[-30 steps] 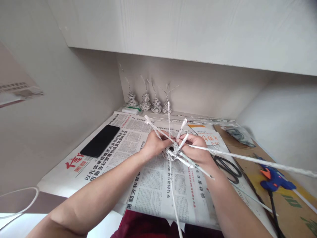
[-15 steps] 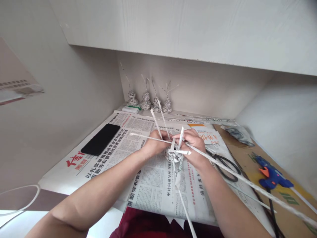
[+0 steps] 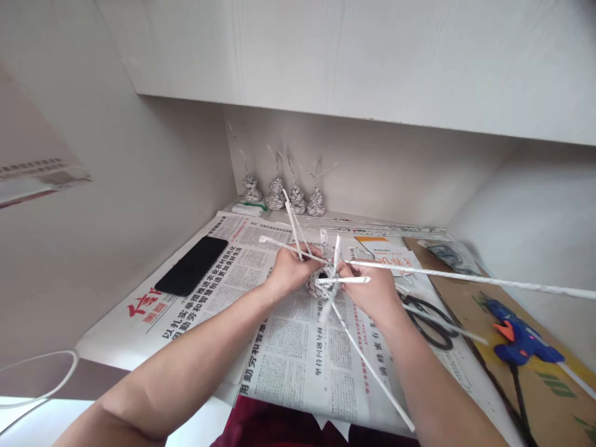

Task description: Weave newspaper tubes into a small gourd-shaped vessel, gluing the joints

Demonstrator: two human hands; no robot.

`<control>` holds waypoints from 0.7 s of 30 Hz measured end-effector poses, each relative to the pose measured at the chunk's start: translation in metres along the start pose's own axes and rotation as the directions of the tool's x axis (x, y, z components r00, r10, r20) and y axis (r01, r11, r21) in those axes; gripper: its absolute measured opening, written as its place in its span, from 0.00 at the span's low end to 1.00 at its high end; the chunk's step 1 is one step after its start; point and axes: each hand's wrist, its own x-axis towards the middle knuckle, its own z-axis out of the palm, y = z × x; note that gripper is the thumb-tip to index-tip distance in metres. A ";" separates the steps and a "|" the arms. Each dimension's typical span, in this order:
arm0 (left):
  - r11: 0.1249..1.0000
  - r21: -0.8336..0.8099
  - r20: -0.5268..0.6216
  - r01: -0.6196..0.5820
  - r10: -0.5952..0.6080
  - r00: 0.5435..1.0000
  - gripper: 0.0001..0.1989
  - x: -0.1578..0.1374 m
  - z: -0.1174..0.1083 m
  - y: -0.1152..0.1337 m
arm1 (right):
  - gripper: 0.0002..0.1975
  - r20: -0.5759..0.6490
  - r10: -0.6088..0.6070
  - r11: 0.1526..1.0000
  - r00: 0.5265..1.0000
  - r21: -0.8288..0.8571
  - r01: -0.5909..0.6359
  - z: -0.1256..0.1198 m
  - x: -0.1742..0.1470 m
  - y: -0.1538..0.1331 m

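Between my hands is a small round woven piece of rolled newspaper (image 3: 315, 287), with several paper strips sticking out of it in different directions. My left hand (image 3: 294, 268) closes round its left side, thumb near the rim. My right hand (image 3: 370, 282) pinches on the right, at a long rolled paper strip (image 3: 447, 272) that runs out past the frame's right edge. Another strip (image 3: 367, 362) slants down toward me across the newspaper. The fingertips of both hands are partly hidden behind the strips.
Newspaper (image 3: 298, 354) covers the table. A black phone (image 3: 192, 266) lies left. Several woven gourd shapes (image 3: 316, 202) stand along the back wall, near long paper rolls (image 3: 395, 228). Scissors (image 3: 431, 323) and a blue glue gun (image 3: 521, 335) lie right, the gun on cardboard (image 3: 549, 403). A shelf overhangs.
The long strip at my right hand has swung up from a downward slant to nearly level. The woven piece has turned, and the strip toward me now points further right.
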 end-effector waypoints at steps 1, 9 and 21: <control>1.000 0.003 0.006 -0.007 0.007 1.000 0.07 0.001 0.000 -0.001 | 0.23 0.038 0.009 1.000 0.999 0.007 -0.009 0.001 0.000 0.001; 0.998 -0.047 0.053 0.041 -0.038 0.998 0.08 0.001 0.002 -0.001 | 0.13 0.148 0.203 0.741 0.968 0.623 -0.251 0.019 0.006 0.003; 0.989 -0.140 0.046 0.039 -0.033 0.998 0.11 0.000 0.005 -0.004 | 0.13 0.120 0.383 0.365 0.916 0.891 -0.269 0.035 0.005 -0.005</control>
